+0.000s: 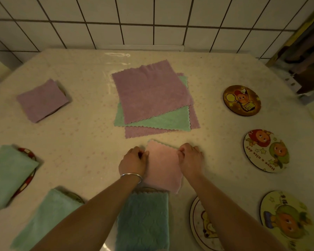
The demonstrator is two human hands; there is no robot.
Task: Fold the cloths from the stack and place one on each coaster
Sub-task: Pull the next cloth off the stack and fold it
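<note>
Hiding most of four coasters [28,153], folded cloths [42,100]; pink one's [162,169] edges under both hands' [132,160] grip.

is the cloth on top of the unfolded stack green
No, the top cloth of the stack is purple; a green cloth lies just beneath it, showing only along its edges.
</note>
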